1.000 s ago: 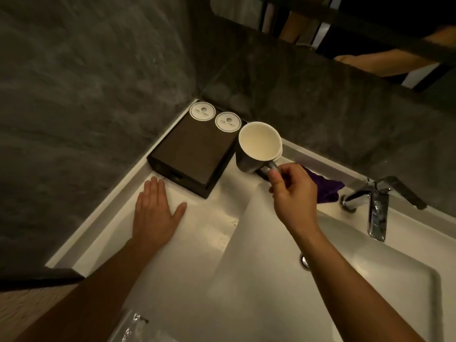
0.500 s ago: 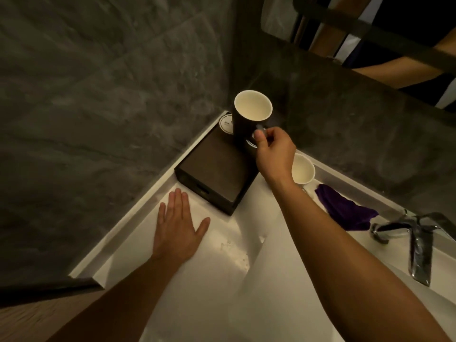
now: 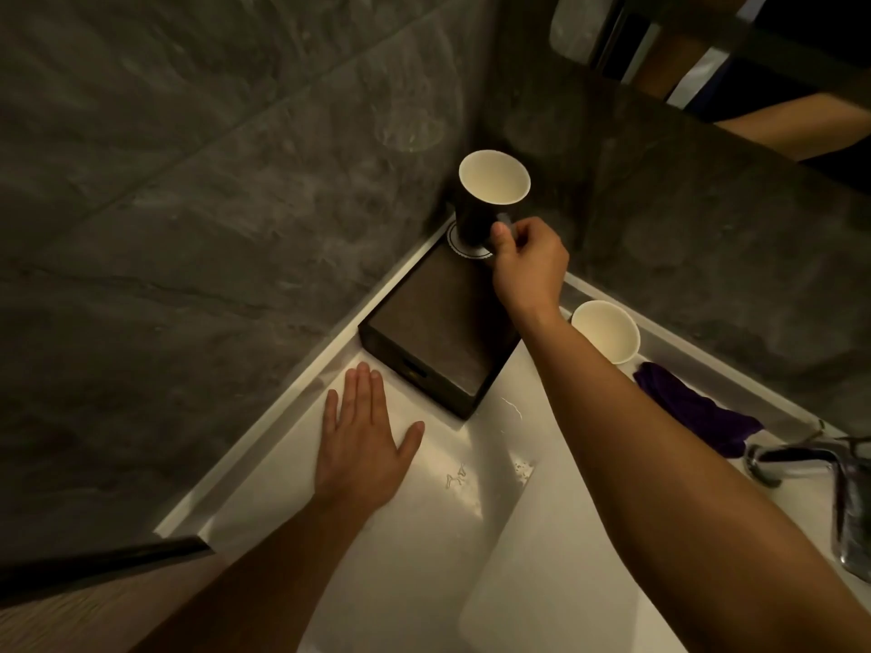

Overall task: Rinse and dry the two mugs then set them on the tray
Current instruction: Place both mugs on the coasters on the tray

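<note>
Dark-glazed mug (image 3: 490, 195), cream inside, upright on or just above a round white coaster (image 3: 464, 251) at the far corner of the brown rectangular tray (image 3: 433, 322); right hand (image 3: 530, 263) grips its handle. Second mug (image 3: 605, 329) on the smooth white desk (image 3: 424, 534), beside the tray's right edge. Left hand (image 3: 363, 440) flat, fingers straight, on the desk. Purple cloth (image 3: 693, 412) crumpled at the back edge.

Left hand (image 3: 363, 445) flat, right hand (image 3: 530, 266) extended — pinching

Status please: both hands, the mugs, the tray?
Right hand grips dark mug by handle, over coaster on tray. Left hand flat on counter. Second mug beside tray. Nothing in the way.
</note>
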Demonstrator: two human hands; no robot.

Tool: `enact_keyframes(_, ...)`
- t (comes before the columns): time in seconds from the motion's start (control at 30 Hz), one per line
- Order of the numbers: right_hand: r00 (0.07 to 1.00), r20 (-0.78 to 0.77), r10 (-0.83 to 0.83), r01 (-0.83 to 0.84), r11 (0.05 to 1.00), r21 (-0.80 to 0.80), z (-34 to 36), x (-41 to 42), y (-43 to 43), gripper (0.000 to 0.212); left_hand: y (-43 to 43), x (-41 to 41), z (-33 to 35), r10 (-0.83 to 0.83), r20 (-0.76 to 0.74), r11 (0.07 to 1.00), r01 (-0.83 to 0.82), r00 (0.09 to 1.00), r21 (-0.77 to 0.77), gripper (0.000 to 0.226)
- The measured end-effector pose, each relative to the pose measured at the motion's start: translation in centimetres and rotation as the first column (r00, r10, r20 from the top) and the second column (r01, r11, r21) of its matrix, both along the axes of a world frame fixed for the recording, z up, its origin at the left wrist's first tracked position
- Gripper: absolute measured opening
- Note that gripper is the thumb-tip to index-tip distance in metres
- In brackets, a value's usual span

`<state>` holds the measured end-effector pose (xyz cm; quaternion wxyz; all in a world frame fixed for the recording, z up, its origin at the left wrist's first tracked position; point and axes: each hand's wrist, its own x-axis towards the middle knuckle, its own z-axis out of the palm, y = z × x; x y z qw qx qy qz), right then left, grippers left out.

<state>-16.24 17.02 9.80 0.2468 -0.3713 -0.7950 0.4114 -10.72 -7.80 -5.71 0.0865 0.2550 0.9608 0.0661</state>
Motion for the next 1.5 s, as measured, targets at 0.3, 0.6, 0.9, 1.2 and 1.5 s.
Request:
enact_keyframes(0.3,1.000,0.016,-0.007,0.008,1.000,-0.023,-0.7,-0.3,-0.8,0.022,0.1,-0.1,0.1,-0.006,0.024,1.000,0.007,1.000,-0.012,0.098)
enact_keyframes(0.6,0.996,0.058,0.074,-0.073,0.997,-0.023,0.3,1.8,-0.5,0.036,0.1,-0.1,0.1,-0.001,0.009,1.000,0.001,1.000,-0.012,0.097)
enact_keyframes(0.9,0.971,0.119,-0.209,0.181,0.961,0.210,-1.2,16.1,1.9,0.032,0.1,-0.2,0.0,0.002,0.010,1.000,-0.002,1.000,-0.031,0.102)
enact_keyframes(1.2,0.941,0.338,-0.015,0.023,1.000,-0.018,-4.6,21.1,5.1,0.026,0.2,-0.1,0.0,0.003,0.000,0.999,-0.003,1.000,-0.046,0.100)
enact_keyframes(1.5,0.952,0.300,0.062,-0.004,0.982,-0.189,-4.8,20.6,6.7,0.013,0.3,-0.1,0.3,0.004,0.009,0.999,-0.004,1.000,-0.044,0.101)
